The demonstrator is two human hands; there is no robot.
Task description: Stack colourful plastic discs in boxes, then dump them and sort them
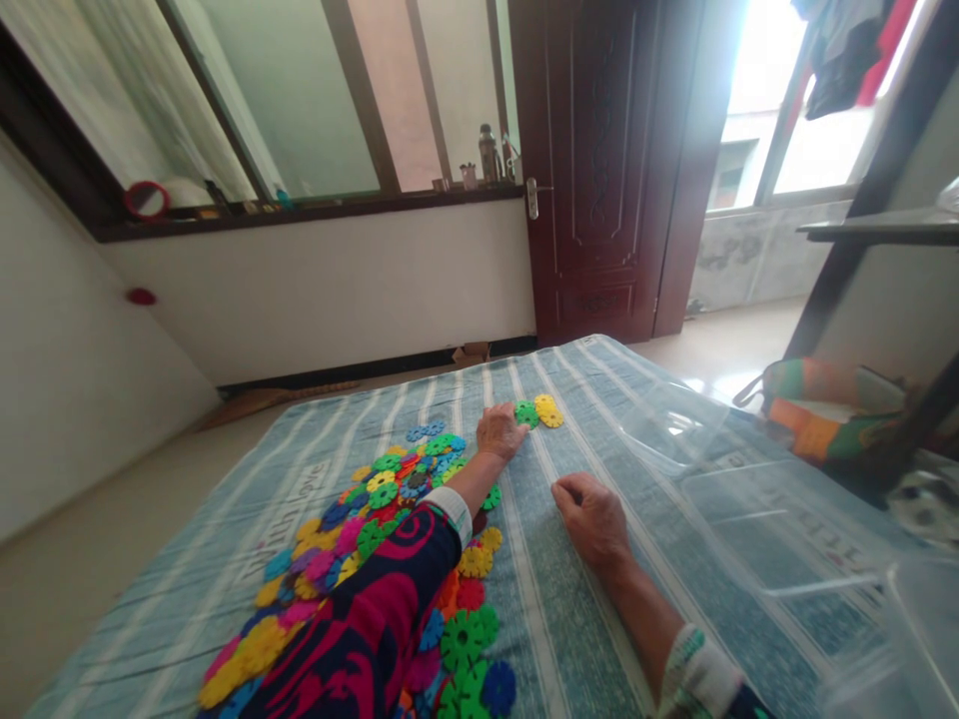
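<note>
My left hand (pixel 500 431) reaches over the striped bedspread (pixel 539 599), its fingers closed at the edge of a green notched plastic disc (pixel 526 414). Touching that disc on the right are yellow notched discs (pixel 549 410), seemingly overlapped. Under and around my left forearm spreads a pile of notched discs (pixel 465 639) in green, yellow, blue, pink, red and orange; the sleeve hides part of it. Blue discs (pixel 425 430) lie just beyond the pile. My right hand (pixel 595 514) rests on the bedspread, fingers curled in a loose fist; nothing shows in it.
Clear plastic containers stand on the right: a bin (pixel 779 519) in the middle, one behind (pixel 674 429) and another at the near corner (pixel 925 619). A colourful bag (pixel 816 399) sits past the bed's right edge. Beyond the bed are a dark red door (pixel 591 180) and a window ledge (pixel 337 210).
</note>
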